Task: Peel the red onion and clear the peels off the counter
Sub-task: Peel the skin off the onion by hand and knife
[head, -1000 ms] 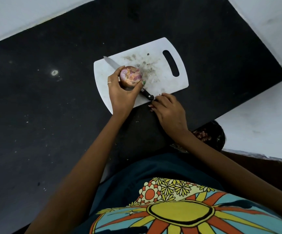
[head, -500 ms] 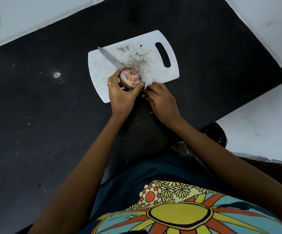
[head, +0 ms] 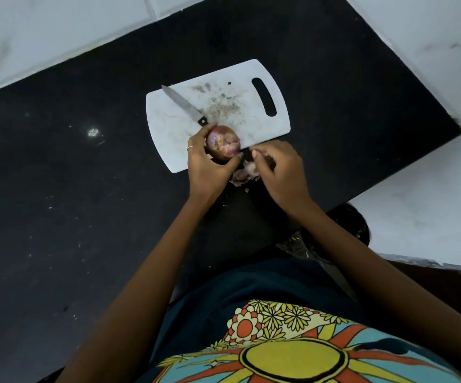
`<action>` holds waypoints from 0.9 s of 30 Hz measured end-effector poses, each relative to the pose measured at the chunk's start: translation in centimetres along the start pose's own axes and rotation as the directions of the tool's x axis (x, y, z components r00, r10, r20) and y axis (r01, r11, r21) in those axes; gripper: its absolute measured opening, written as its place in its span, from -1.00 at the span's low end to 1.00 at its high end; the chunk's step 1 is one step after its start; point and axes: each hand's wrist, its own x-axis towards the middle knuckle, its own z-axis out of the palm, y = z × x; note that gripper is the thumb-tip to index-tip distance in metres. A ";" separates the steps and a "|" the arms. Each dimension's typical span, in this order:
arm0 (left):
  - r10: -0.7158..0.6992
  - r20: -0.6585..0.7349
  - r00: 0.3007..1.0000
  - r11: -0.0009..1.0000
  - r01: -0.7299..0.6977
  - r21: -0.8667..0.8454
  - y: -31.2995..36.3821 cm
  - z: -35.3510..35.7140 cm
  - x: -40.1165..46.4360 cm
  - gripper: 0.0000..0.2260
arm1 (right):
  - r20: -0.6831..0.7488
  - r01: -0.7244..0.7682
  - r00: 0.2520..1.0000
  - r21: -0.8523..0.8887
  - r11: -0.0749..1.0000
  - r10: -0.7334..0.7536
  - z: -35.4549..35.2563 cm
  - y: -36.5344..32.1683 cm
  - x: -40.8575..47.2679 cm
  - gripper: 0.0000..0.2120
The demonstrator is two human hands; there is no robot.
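My left hand (head: pixel 210 164) grips the red onion (head: pixel 223 141) over the near edge of the white cutting board (head: pixel 168 128); its cut face shows pink and purple. My right hand (head: pixel 281 170) is just right of the onion, fingers pinched on pale pink onion peels (head: pixel 244 174) that lie on the black counter (head: pixel 58 189) between both hands. A knife (head: pixel 182 105) lies on the board, blade pointing far left, its black handle partly behind the onion.
The board has a handle slot (head: pixel 263 96) on its right and brown smears in the middle. White tiled walls (head: pixel 44 37) bound the counter at the back and right. A dark bin (head: pixel 351 222) sits below the counter's near right edge.
My right hand has moved right of the onion and gathered peels on the counter. The onion in my left hand has shifted toward the board's near edge, baring more of the knife.
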 end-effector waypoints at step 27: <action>-0.433 0.385 0.815 0.564 0.578 -0.590 5.2 -3.4 -0.4 -0.63 | 0.103 -0.284 0.958 0.461 0.840 0.267 -1.7 -4.4 1.9 -0.91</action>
